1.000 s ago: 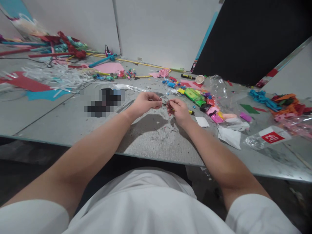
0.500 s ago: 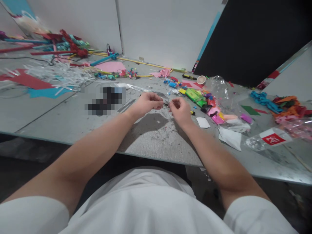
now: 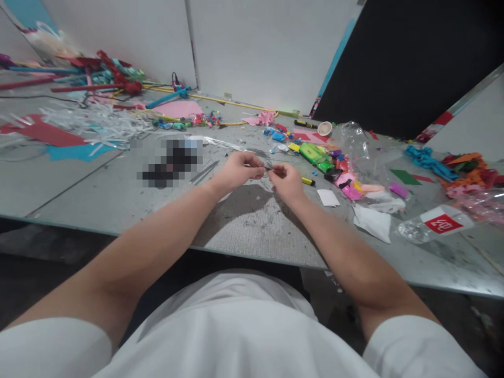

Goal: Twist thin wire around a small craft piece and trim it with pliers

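Over the middle of the grey table (image 3: 98,194) my left hand (image 3: 238,170) and my right hand (image 3: 286,179) meet fingertip to fingertip. Both are closed in a pinch on a small dark thing (image 3: 268,169) held between them, too small to name. A yellow marker (image 3: 307,181) lies just right of my right hand, and a small white paper square (image 3: 328,197) lies beyond it.
Coloured clay pieces and packets (image 3: 323,160) crowd the right, with clear plastic bags (image 3: 437,223), white paper scraps (image 3: 372,220) and blue and orange paper bits (image 3: 452,168). Shredded white paper (image 3: 94,123), red and blue sheets and coloured sticks (image 3: 94,79) fill the far left. A blurred patch (image 3: 169,163) lies left of my hands.
My two hands have drawn a little closer together and slightly nearer to me; the pinch on the small thing stays. Nothing on the table has moved.
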`<control>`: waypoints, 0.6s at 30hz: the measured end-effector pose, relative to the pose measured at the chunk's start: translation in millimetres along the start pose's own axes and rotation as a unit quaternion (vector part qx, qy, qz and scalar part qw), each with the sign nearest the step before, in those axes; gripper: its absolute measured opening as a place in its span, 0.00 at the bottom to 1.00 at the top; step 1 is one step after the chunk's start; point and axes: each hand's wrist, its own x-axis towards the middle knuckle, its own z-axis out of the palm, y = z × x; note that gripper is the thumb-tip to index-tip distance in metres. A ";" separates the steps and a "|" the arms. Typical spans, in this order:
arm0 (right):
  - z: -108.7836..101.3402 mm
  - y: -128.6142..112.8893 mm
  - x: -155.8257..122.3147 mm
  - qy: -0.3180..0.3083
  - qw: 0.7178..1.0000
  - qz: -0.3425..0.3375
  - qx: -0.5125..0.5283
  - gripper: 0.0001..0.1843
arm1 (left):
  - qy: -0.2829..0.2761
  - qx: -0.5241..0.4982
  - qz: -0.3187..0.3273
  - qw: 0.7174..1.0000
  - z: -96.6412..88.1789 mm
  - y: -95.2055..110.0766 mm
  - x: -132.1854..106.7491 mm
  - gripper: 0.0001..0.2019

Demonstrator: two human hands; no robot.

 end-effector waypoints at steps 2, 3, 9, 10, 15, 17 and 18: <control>1.2 2.6 1.8 -0.009 0.999 0.024 0.019 0.14 | 0.001 0.017 0.000 1.000 1.1 2.0 -2.0 0.08; 1.3 3.4 2.4 -0.012 0.999 0.033 0.028 0.13 | 0.001 0.023 -0.001 1.000 1.4 2.8 -2.9 0.08; 1.9 1.9 4.2 -0.031 0.993 0.068 0.089 0.06 | -0.008 0.040 -0.010 0.999 -0.7 2.8 -3.1 0.08; 2.8 1.5 4.9 -0.036 0.992 0.074 0.099 0.04 | -0.008 0.038 -0.010 0.999 -1.4 2.2 -2.3 0.08; 7.6 -2.3 6.4 -0.062 0.983 0.091 0.149 0.04 | -0.010 0.015 -0.012 1.000 -5.3 -0.6 2.9 0.07; 6.8 -6.5 4.9 -0.078 0.979 0.091 0.166 0.04 | -0.012 0.001 -0.012 1.000 -7.0 -1.0 4.9 0.08; 5.4 -9.2 3.8 -0.089 0.977 0.090 0.174 0.05 | -0.015 -0.006 -0.012 1.000 -7.9 -1.0 5.7 0.08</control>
